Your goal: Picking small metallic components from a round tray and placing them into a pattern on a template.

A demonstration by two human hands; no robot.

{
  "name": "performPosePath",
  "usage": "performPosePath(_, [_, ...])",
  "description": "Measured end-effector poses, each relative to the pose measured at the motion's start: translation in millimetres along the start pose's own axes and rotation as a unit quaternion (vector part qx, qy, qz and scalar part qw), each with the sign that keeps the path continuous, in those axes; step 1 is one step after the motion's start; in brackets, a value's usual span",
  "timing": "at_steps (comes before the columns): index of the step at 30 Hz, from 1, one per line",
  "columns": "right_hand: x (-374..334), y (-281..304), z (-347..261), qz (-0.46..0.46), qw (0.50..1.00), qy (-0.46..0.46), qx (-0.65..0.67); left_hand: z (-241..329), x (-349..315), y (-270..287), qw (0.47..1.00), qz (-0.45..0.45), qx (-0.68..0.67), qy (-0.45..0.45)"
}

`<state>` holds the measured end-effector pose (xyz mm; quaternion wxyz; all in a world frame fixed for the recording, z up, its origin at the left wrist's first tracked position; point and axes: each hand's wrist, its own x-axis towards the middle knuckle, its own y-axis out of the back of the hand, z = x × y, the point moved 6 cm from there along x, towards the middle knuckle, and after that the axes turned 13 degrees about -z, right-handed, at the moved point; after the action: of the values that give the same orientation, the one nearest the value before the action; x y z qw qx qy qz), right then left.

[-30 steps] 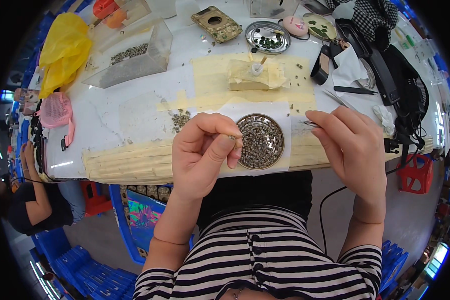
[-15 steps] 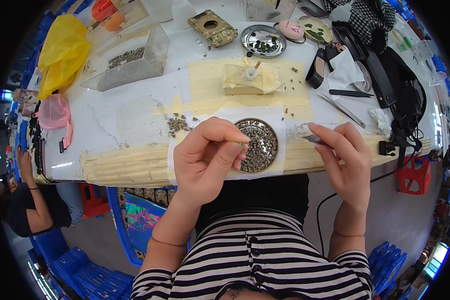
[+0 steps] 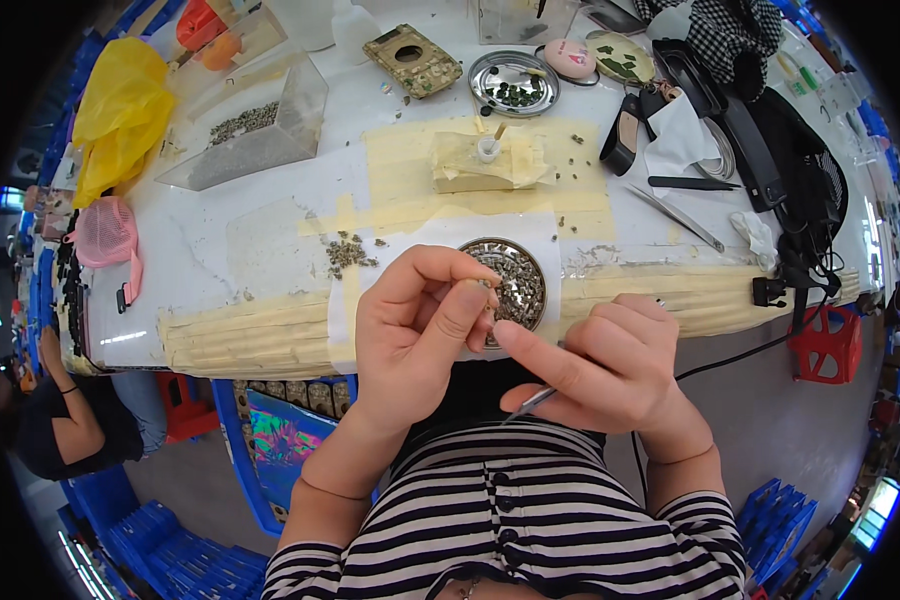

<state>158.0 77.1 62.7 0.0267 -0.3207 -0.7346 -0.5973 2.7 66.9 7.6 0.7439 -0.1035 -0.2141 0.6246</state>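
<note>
My left hand (image 3: 410,335) is closed in a pinch over the left side of a round metal dish (image 3: 542,290). Between thumb and forefinger sits a tiny pale greenish piece (image 3: 486,284), too small to name. Many small grey-brown parts (image 3: 518,280) fill the dish. My right hand (image 3: 610,365) has come close, its forefinger stretched to the left hand's fingertips. A slim, pointed grey metal tool (image 3: 536,398) is held under that forefinger, its tip toward the lower left; its other end is hidden in the hand.
Loose small parts (image 3: 350,252) lie left of the dish. Beyond it stands a taped block (image 3: 470,178) with a small white cup (image 3: 488,150). Tweezers (image 3: 678,218) and black straps (image 3: 760,150) lie right. A clear bin (image 3: 270,150) stands at the far left; another person (image 3: 75,420) sits left.
My right hand has moved left and nearer to me, bringing its forefinger to the left fingertips and swinging the tool downward. The left hand keeps its pinch. The view has shifted slightly.
</note>
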Motion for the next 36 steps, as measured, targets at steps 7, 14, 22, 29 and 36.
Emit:
performPosePath(7, [-44,21,83,0.076,0.953,-0.275,-0.100,-5,4,5,0.999,0.028,-0.020,0.034])
performPosePath(14, [-27,22,56,0.115,0.973,-0.178,-0.087,-3,6,2,0.999,0.042,0.018,0.022])
performPosePath(22, [15,-6,1,0.139,0.988,-0.042,-0.052,1,4,-3,0.998,0.047,0.042,0.021])
performPosePath(29, [21,-17,6,0.173,0.982,-0.055,-0.047,4,1,-7,0.989,0.086,0.117,0.001])
performPosePath(36, [21,-11,31,0.178,0.962,-0.129,0.161,-1,-1,0,0.996,0.057,0.059,0.042])
